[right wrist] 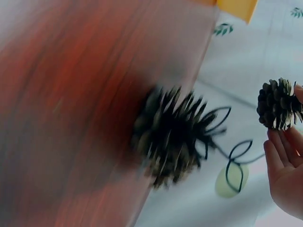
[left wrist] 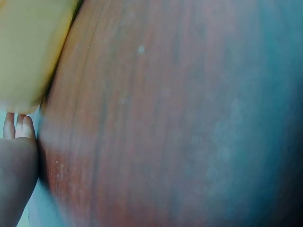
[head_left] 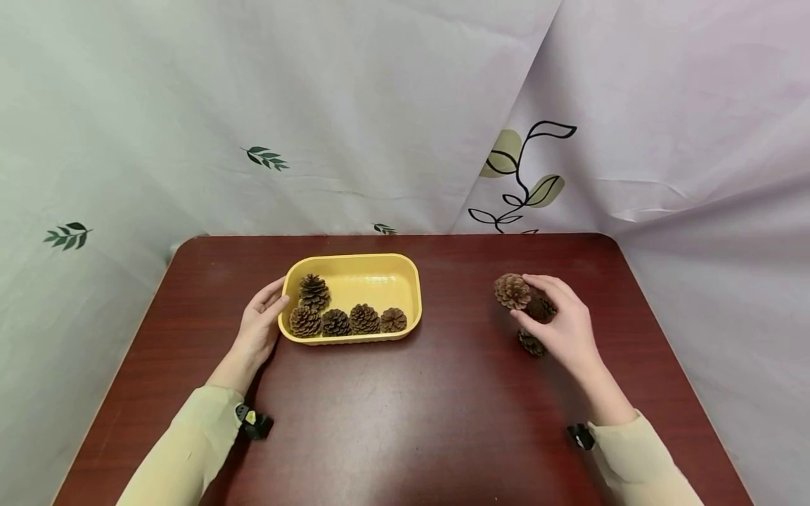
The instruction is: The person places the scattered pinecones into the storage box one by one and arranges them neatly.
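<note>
Held cone: light-brown pine cone, pinched betw. thumb and fingertips of right hand, lifted just off the tabletop on its right side; also seen at the fingertips in right wrist view.
Right hand: fingers curled round that cone, palm down; nothing else gripped as far as I can tell.
Loose cones: 2 darker ones under/beside the right hand, one partly hidden by the fingers, one lower, near the heel of the hand. Both on the tabletop. Right wrist view shows one of them blurred; can't tell which.
Tray: yellow oblong tray, left of centre, well apart from the right hand.
In tray: 5 pine cones, a row of 4 along the near wall, plus 1 behind the row at the left end. Right half of the tray floor is bare.
Left hand: fingers fairly straight, resting against the tray's left outer wall; holds nothing, seems to steady the tray. Left wrist view too blurred to add more than the tray's edge.
Progress (judgement): work looks like moving cones into the tray. 5 in, 1 in hand, 2 left out, so past halfway.
Not done: held cone isn't over the tray yet.
</note>
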Demonstrator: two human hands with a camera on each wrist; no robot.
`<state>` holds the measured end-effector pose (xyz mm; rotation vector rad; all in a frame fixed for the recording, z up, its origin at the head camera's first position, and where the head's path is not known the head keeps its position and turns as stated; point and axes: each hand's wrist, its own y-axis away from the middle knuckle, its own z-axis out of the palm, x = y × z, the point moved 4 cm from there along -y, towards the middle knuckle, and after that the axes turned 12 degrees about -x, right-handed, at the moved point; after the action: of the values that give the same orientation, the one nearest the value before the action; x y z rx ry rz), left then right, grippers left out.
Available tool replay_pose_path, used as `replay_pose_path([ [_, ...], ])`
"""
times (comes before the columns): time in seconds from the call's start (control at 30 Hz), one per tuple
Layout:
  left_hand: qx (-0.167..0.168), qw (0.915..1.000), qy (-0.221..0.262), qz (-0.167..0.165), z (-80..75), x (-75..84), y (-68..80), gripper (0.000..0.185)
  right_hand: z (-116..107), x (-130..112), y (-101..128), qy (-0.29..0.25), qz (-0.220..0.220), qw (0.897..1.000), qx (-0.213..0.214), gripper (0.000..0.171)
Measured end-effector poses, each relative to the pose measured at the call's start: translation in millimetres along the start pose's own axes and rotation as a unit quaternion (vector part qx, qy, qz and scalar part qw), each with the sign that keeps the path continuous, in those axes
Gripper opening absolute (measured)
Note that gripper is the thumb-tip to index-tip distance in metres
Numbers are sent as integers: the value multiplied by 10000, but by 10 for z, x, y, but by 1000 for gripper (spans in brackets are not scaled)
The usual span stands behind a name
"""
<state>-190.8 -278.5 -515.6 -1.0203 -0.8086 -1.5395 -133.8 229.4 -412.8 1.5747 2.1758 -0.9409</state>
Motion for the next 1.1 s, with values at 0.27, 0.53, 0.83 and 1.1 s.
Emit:
replay_pose_path([
  [0.27, 13, 10000, 71, 31, -10, 4, 0, 38, 356, -256, -259, -402, -307, 9980, -381, 60],
  [0.53, 17, 9999, -102, -64, -4, -2, 1, 34, 719, -568, -487, -901, -364, 9908, -946, 58],
  [0.83, -22, 9999, -146, -42, -4, -13, 12, 33, 1067, -810, -706, -1396, -453, 9808, -1285, 55],
  [1.1, -7, 9999, -145, 49, -9, -14, 17, 33, 1329, -939, -902, -1730, -375, 9717, -1562, 55],
])
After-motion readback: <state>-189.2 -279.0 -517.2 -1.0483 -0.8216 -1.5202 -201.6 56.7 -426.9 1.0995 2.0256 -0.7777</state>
